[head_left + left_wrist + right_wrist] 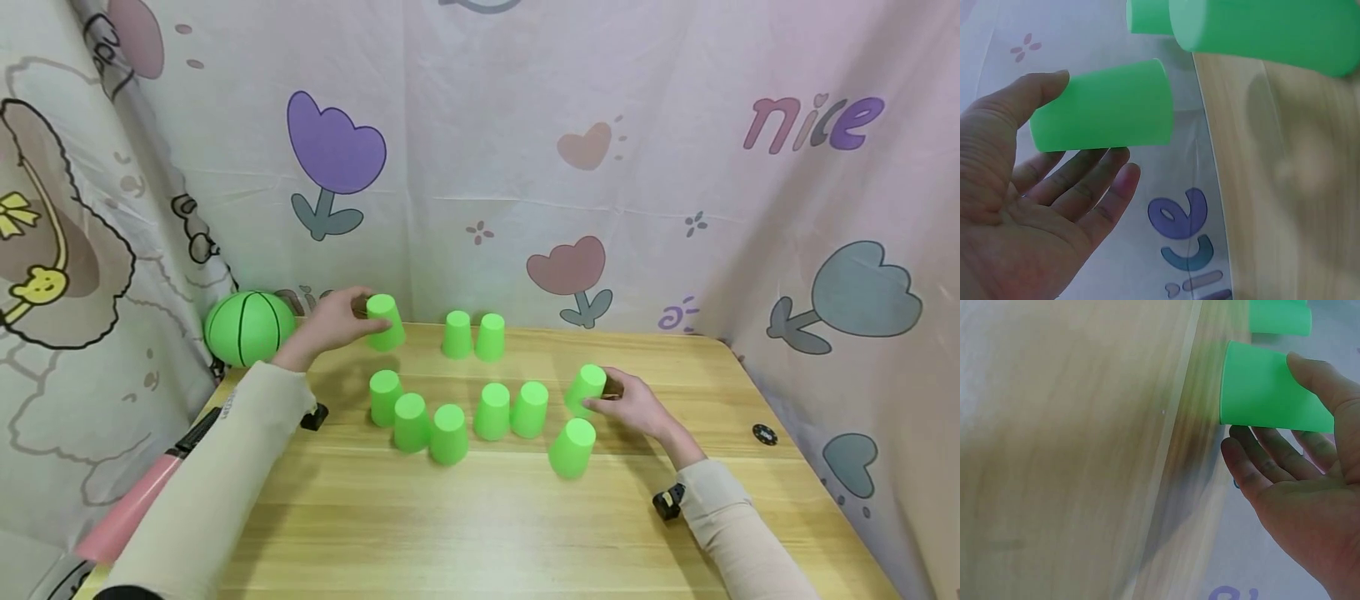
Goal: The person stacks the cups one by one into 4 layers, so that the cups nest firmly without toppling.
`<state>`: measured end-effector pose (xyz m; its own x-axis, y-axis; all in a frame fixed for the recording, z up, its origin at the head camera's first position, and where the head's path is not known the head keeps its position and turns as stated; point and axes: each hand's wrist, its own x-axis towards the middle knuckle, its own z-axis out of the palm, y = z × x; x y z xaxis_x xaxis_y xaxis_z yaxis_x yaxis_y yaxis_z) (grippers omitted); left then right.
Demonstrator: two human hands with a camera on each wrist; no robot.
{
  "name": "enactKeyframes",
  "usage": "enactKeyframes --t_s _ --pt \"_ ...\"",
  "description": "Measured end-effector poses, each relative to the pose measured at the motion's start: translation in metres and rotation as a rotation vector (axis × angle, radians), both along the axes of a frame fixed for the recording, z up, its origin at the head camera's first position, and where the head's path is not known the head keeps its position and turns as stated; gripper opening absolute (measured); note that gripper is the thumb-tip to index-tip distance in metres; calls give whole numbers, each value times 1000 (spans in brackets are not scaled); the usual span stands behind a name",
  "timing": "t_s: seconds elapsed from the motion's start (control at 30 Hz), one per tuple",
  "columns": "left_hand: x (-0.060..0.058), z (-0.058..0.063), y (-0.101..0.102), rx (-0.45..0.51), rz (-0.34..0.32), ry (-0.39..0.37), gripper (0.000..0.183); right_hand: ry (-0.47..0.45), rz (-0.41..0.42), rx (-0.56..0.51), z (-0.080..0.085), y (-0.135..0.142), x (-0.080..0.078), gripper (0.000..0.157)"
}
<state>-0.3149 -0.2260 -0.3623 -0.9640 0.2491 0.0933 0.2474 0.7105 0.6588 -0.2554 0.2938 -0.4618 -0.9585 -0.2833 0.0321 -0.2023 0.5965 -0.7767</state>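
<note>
My left hand [336, 318] pinches a green plastic cup [386, 323] at the far left of the table. That cup is upside down and slightly tilted; in the left wrist view the thumb lies on one side of the cup [1107, 109] and the fingers on the other. At the right, my right hand [636, 405] grips another inverted green cup [587, 388], which leans a little. In the right wrist view its thumb and fingers are on opposite sides of the cup [1263, 390]. Just in front of it stands a further green cup [573, 448].
Two inverted cups [491, 337] stand by the back edge, and several more [449, 435] line the middle of the wooden table [465, 533]. A green ball [251, 328] sits at the left back corner. A black round chip [765, 434] lies near the right edge. A patterned curtain [465, 125] hangs behind.
</note>
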Motion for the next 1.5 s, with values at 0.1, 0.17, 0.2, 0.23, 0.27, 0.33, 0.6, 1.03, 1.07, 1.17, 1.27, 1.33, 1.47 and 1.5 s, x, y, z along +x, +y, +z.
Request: enactKeyframes --t_s 0.1,0.17,0.2,0.23,0.27,0.33,0.6,1.03,1.07,1.17,1.27,1.33,1.47,1.5 --pt "-7 0 10 7 0 -16 59 -1 -2 -2 -1 0 0 63" --pt "-11 0 16 13 -2 -27 60 0 1 -2 -1 0 0 62" --pt "-13 -1 18 14 -3 -34 60 0 -1 -2 -1 0 0 62" --pt "-15 -1 21 13 -5 -40 60 1 -2 -3 -1 0 -1 62" --pt "-17 -2 23 10 -3 -47 61 2 -4 -2 -1 0 -1 62" --pt "-22 -5 28 5 -8 -62 63 3 -4 1 -1 0 -2 62" --pt "-29 -12 47 -48 -9 -92 60 1 1 1 -2 2 -2 63" --pt "-41 -19 59 -73 6 -149 63 -5 5 -8 0 0 -1 63" --pt "-41 -21 59 -78 6 -149 63 -4 6 -7 0 0 -1 63" --pt "-44 -24 59 -92 1 -147 64 -3 4 -5 -1 0 -1 62" --pt "-44 -26 59 -99 8 -153 66 -1 5 -6 -2 0 -1 62" --pt "-44 -27 59 -98 19 -163 67 0 9 -8 -2 -1 -1 62" --pt "-45 -30 59 -94 36 -176 68 3 8 -10 -2 -1 -1 62" --pt "-45 -31 59 -92 39 -182 68 4 7 -9 -2 -1 -1 62"
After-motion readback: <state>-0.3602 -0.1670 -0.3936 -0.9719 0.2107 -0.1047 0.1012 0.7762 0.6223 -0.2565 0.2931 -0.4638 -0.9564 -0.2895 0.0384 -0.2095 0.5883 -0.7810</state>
